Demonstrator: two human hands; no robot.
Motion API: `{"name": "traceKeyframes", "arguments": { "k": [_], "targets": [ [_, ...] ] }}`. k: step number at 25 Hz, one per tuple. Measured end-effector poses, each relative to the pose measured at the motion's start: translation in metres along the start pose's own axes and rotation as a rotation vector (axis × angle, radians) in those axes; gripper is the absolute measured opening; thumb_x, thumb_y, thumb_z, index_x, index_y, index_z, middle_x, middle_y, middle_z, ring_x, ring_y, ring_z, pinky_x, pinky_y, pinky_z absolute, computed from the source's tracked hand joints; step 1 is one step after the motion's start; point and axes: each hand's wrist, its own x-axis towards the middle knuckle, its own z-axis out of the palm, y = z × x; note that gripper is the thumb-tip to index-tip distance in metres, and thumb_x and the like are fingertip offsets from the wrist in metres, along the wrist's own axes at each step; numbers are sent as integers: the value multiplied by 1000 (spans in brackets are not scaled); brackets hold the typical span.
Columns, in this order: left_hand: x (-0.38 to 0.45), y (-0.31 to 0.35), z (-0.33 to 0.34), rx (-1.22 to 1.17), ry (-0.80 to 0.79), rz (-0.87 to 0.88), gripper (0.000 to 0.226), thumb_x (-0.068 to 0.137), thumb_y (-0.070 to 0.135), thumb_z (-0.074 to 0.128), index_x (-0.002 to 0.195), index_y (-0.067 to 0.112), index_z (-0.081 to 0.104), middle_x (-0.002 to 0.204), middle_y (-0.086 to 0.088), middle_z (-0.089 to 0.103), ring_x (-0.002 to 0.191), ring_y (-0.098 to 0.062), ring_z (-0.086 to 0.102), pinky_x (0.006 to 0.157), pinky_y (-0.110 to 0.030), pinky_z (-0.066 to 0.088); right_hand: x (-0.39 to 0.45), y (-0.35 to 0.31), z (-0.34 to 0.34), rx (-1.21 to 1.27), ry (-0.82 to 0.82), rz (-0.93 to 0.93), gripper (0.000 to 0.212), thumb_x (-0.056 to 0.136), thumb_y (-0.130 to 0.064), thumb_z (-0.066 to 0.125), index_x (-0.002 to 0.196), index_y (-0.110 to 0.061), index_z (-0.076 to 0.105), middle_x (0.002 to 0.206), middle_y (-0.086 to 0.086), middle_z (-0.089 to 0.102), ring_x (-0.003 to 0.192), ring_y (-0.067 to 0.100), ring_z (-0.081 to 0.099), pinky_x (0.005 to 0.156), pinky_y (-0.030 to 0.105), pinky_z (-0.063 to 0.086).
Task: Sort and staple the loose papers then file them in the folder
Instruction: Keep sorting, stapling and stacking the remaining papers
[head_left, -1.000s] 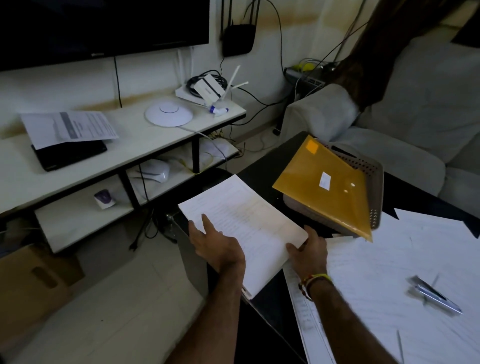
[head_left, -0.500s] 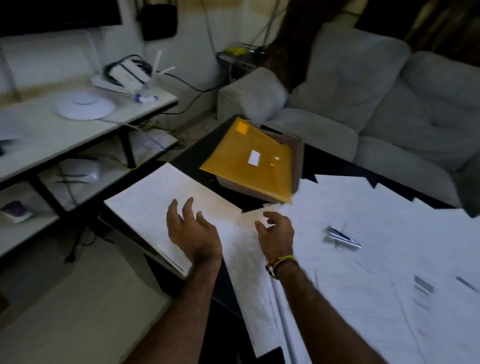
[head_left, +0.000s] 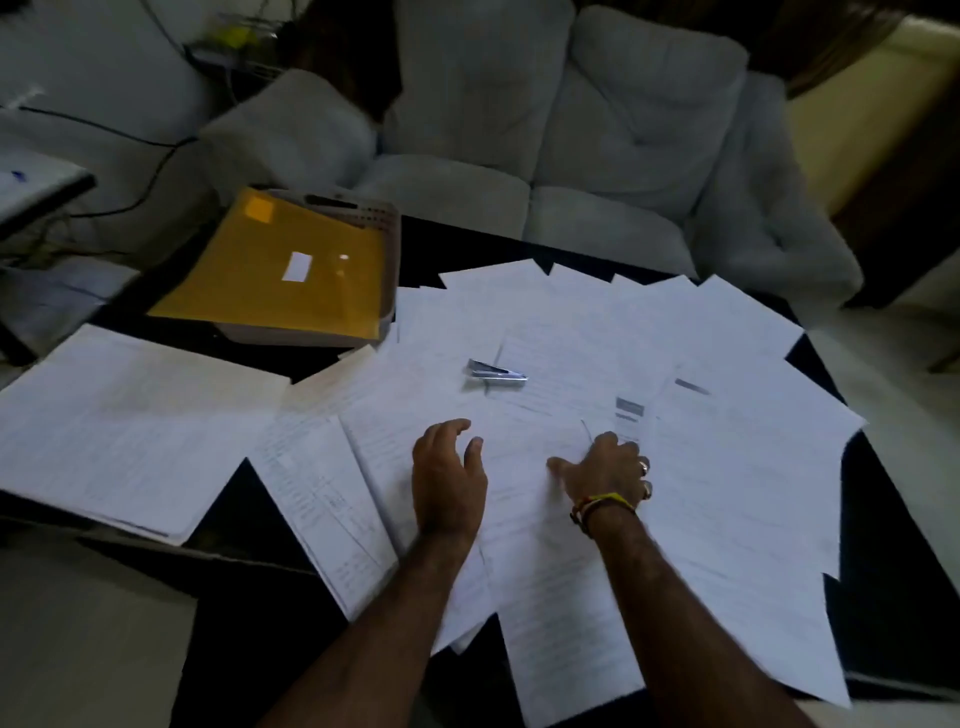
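**Hands hovering over the paper spread**

Both hands are reaching out over the loose papers (head_left: 597, 364) in the middle of the table (head_left: 883, 519). The left hand (head_left: 449, 478) is lying palm down with its fingers loosely spread and slightly bent, holding nothing. The right hand (head_left: 605, 473) is pressing its fingers onto a sheet, thumb out to the side; whether it is pinching that sheet cannot be told. A coloured band (head_left: 602, 504) is circling the right wrist.

Behind the table a grey sofa (head_left: 571, 130) is filling the far side of the room. The table itself is dark and is showing only at its corners and edges, since the loose papers are fanning across it and overlapping one another, some hanging past the near edge. A neat stack of papers (head_left: 130, 421) is sitting apart at the left end. Beyond it, a yellow folder (head_left: 280, 275) is resting tilted on top of a grey perforated tray (head_left: 387, 234), covering most of it. A small metal stapler (head_left: 496, 374) is lying on the sheets just beyond the hands, between them and the folder's near corner. Cables are trailing at the far left, blurred.
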Motion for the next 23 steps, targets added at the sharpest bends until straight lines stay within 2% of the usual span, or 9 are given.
{"name": "traceKeyframes", "arguments": {
  "k": [3,7,9,11,15,17,19,21,23],
  "targets": [
    [-6,8,7,59,-19,-20,26,86,15,67,111,12,64,111,-1,64,107,-21,55,91,-27,43,5,9,-7,1,-57,77,97,61,-61,81,129,-6,39,131,16,42,123,38,42,95,53,41],
    [-6,14,3,86,-10,-46,32,86,15,67,117,12,61,118,-4,62,113,-23,52,94,-31,42,16,11,-11,61,-154,92,115,56,-62,83,140,-4,29,136,18,43,125,38,45,99,52,38],
    [-5,15,0,67,-20,-75,37,85,16,68,120,13,58,122,-4,60,116,-23,51,96,-30,41,17,15,-12,64,-168,63,102,57,-62,82,135,-11,41,134,15,47,124,37,46,100,52,37],
    [-6,17,-3,54,-55,-120,45,84,19,70,125,14,54,128,-4,57,121,-23,48,98,-30,39,16,21,-13,152,-128,48,77,64,-54,82,124,-15,52,128,13,51,120,37,48,100,52,39],
    [-7,24,-5,25,-111,-186,62,82,27,74,135,12,46,138,-7,50,127,-25,45,101,-34,39,22,40,-31,600,-64,39,43,76,-34,78,109,-8,67,109,14,68,104,31,63,88,38,49],
    [-5,29,-7,-62,-99,-231,61,82,32,74,133,12,47,131,-7,55,120,-24,51,98,-34,43,31,48,-50,887,-71,12,39,75,-23,81,105,0,70,101,15,71,95,27,67,83,35,54],
    [-3,40,-14,-193,-153,-313,53,84,39,70,128,14,53,117,-2,64,105,-17,60,89,-30,49,38,52,-70,1127,-103,-19,39,75,-15,82,106,4,69,101,16,71,90,26,68,85,40,56],
    [2,50,-23,-322,-255,-326,39,87,41,67,116,16,63,101,2,71,89,-11,67,77,-27,53,45,53,-84,1273,-146,-31,46,71,-17,84,109,3,67,102,15,71,92,29,69,88,47,55],
    [5,57,-31,-409,-337,-266,24,88,34,67,104,16,69,93,1,74,82,-12,71,73,-30,58,45,51,-93,1337,-187,-28,58,62,-24,88,110,1,66,102,13,72,93,31,70,88,50,55]
  ]
}}
